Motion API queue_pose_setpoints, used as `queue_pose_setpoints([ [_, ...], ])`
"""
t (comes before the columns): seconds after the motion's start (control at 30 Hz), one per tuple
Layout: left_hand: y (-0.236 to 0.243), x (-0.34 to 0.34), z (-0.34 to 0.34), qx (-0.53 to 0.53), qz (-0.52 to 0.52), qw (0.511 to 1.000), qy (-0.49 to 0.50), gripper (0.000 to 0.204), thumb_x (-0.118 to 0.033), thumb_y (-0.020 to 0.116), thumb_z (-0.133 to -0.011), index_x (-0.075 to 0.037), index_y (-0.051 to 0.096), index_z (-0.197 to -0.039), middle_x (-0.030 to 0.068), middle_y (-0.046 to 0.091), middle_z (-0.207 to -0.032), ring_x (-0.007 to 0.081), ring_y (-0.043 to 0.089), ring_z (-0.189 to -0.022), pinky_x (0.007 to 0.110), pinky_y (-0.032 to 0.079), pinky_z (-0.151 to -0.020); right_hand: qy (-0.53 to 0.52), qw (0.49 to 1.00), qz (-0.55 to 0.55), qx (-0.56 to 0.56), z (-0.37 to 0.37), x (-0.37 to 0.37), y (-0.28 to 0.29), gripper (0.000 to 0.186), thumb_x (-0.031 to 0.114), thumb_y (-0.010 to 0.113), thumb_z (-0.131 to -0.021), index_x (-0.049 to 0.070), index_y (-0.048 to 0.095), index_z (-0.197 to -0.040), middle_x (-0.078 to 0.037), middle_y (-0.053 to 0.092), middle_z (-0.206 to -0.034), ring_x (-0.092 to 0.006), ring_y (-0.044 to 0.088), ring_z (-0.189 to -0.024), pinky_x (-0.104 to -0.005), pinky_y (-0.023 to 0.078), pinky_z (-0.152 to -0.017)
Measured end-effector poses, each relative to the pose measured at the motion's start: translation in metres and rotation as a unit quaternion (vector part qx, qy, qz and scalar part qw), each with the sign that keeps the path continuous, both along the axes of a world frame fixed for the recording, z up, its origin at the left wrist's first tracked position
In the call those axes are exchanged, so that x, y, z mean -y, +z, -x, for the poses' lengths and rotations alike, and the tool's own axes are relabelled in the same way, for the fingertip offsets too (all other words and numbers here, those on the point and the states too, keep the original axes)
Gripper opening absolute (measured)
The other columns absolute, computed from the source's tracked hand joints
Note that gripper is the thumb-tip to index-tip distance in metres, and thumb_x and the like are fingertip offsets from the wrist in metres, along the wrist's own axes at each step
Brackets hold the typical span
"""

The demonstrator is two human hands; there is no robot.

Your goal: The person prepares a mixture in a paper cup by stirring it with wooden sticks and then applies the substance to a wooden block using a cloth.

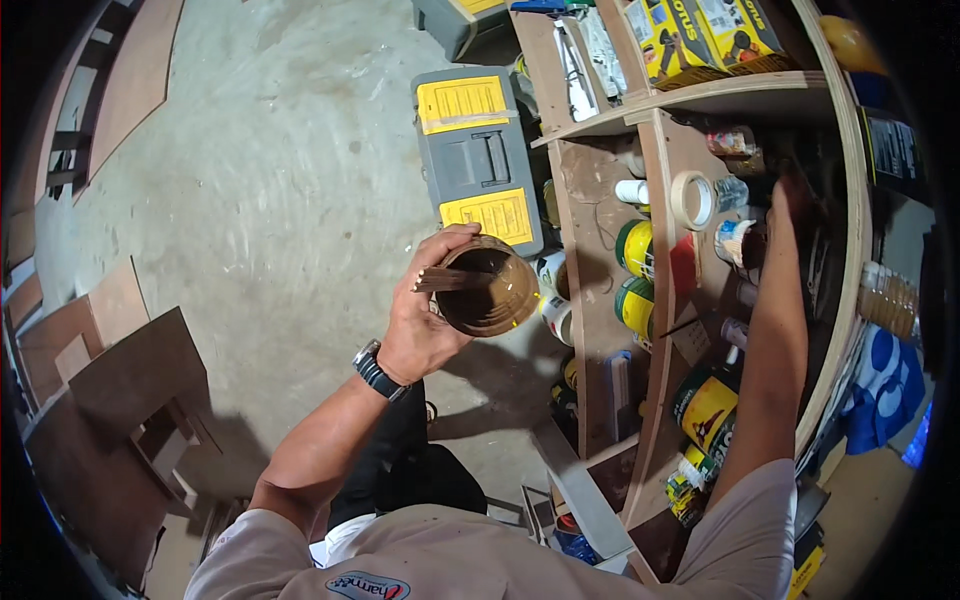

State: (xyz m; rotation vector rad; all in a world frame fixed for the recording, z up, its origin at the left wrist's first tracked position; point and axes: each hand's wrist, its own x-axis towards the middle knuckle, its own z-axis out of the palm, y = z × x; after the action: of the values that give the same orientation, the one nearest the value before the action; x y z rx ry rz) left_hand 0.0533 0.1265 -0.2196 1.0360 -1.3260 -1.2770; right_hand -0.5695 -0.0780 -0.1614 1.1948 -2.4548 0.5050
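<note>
My left hand (425, 325), with a watch (376, 370) on its wrist, is wrapped round a brown-stained round tub (522, 290). A brown flat stick or handle (445, 280) leans over the tub's rim; I cannot tell what its lower end is. The inside looks dark and wet. My right hand (790, 195) reaches deep into a wooden shelf compartment, where shadow hides its fingers. Close to it are a clear jar (731, 193), a roll of masking tape (692, 200) and a white-topped, paint-smeared can (733, 240).
The wooden shelf unit (655, 180) on the right holds several yellow-green cans (635, 305) and, farther up, yellow boxes (700, 35). A grey-and-yellow toolbox (465, 150) stands on the concrete floor (270, 180) beside it. Wood panels (140, 370) lean at the left.
</note>
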Motion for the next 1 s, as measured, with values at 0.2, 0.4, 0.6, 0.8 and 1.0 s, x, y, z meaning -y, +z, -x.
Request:
queue_pose_setpoints([
  [0.2,0.0,-0.004,0.006,0.001,0.012,1.0,-0.001,0.08,-0.002,0.092,-0.069,-0.004,0.054,-0.14,0.015,0.059,-0.143,0.0311,0.057,-0.134,0.042,0.045,-0.115,0.052,0.997,0.049,0.015,-0.012,-0.007,0.001,0.054,0.05,0.074,-0.092,0.004,0.074,-0.122,-0.018,0.077,-0.103,-0.0333,0.071,-0.097,-0.0451,0.052,-0.091],
  [0.4,0.015,-0.011,0.009,0.073,0.106,0.992,-0.014,0.078,-0.004,0.092,-0.07,-0.006,0.055,-0.138,0.0176,0.059,-0.144,0.0352,0.058,-0.133,0.044,0.046,-0.113,0.163,0.949,0.174,0.209,-0.181,-0.115,0.026,0.045,0.021,0.072,-0.095,0.001,0.065,-0.135,-0.019,0.068,-0.117,-0.0327,0.067,-0.104,-0.0412,0.051,-0.095],
  [0.6,0.039,-0.025,0.025,0.082,0.175,0.981,0.009,0.075,-0.01,0.094,-0.07,-0.006,0.057,-0.136,0.0183,0.059,-0.144,0.0361,0.057,-0.134,0.045,0.047,-0.112,0.244,0.951,0.016,0.188,-0.271,-0.27,0.015,0.032,0.006,0.067,-0.098,-0.002,0.065,-0.129,-0.016,0.06,-0.11,-0.0262,0.062,-0.104,-0.0344,0.054,-0.083],
  [0.8,0.065,-0.067,0.046,0.073,0.208,0.975,0.042,0.077,-0.012,0.094,-0.074,-0.006,0.054,-0.139,0.019,0.058,-0.146,0.0349,0.057,-0.135,0.044,0.047,-0.112,0.244,0.938,-0.025,0.246,-0.297,-0.404,0.003,0.026,0.004,0.067,-0.097,0.002,0.07,-0.122,-0.015,0.061,-0.111,-0.0273,0.063,-0.094,-0.0334,0.052,-0.074],
  [1.0,0.087,-0.137,0.085,-0.022,0.111,0.993,0.023,0.091,-0.005,0.096,-0.07,-0.005,0.047,-0.146,0.0153,0.049,-0.152,0.0279,0.051,-0.139,0.044,0.046,-0.116,0.219,0.932,-0.023,0.288,-0.3,-0.526,0.005,0.022,0.003,0.067,-0.095,0.001,0.069,-0.117,-0.014,0.065,-0.106,-0.0301,0.065,-0.093,-0.0384,0.053,-0.077],
])
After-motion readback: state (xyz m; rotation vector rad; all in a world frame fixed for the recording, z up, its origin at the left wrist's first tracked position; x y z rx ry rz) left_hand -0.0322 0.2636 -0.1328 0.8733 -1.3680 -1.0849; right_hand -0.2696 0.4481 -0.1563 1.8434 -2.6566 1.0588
